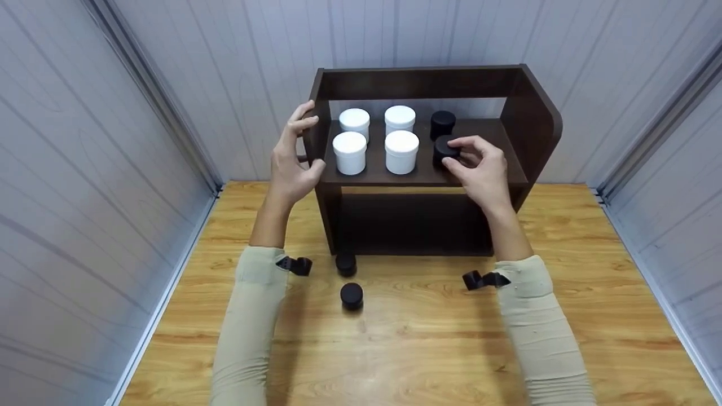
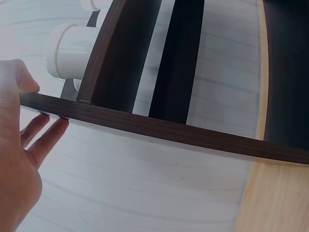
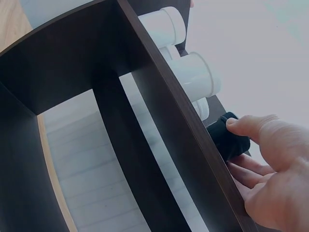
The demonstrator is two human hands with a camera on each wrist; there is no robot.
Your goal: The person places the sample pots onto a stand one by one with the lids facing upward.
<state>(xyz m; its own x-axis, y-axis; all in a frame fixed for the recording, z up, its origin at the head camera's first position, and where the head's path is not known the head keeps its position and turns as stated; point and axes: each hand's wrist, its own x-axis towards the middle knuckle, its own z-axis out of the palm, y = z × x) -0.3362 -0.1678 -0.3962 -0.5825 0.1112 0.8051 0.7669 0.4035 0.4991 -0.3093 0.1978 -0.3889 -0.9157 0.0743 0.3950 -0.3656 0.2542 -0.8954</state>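
A dark brown two-tier shelf [image 1: 530, 113] stands against the back wall. My left hand [image 1: 293, 163] holds its left side panel [image 2: 159, 133], thumb on one face and fingers on the other. On the upper board, my right hand [image 1: 482, 169] pinches the lid of a small black jar [image 1: 444, 148] between thumb and fingers. Another black jar [image 1: 443, 124] stands right behind that one. To the left are white lidded jars in two rows, among them a front-left one [image 1: 350, 153] and a front-middle one [image 1: 401, 152]. The right wrist view shows the gripped jar [image 3: 227, 137] by the board's edge.
Two more black jars stand on the wooden table [image 1: 423, 349], one [image 1: 346, 264] close to the shelf's front left foot and one [image 1: 352, 296] nearer me. The shelf's lower board [image 1: 414, 225] sits below. Pale panel walls [image 1: 79, 186] enclose the table at the sides and back.
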